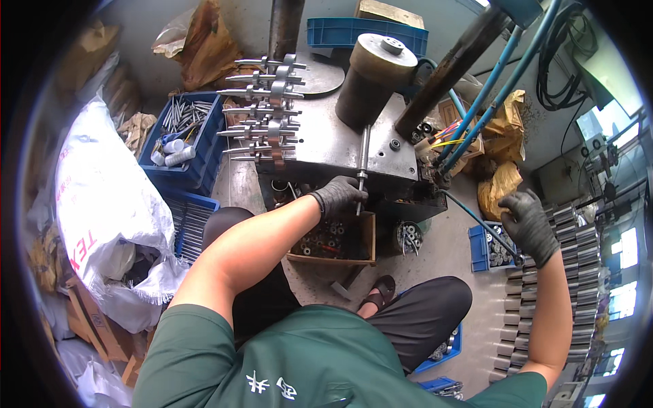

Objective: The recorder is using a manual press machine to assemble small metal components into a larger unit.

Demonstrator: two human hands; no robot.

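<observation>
My left hand [341, 196], in a dark grey glove, is closed round the lower part of a slim stepped steel shaft [364, 153]. The shaft's upper end meets the underside of the thick cylindrical ram [376, 81] of a press. Below it, the front edge of the steel press table [333, 153] lies close to my fingers. My gloved right hand [530, 228] is raised at the right, its fingers loosely curled and apart with nothing visible in them. Near its wrist is the dark knob [519, 260] of a long lever [479, 222], apart from my fingers.
Several shafts with round collars [275, 115] stand in a row on the table's left. A wooden box [333, 245] of small rings sits below. Blue crates [180, 139] of metal pins and a white sack [112, 204] are left; stacked metal cylinders [558, 285] are right.
</observation>
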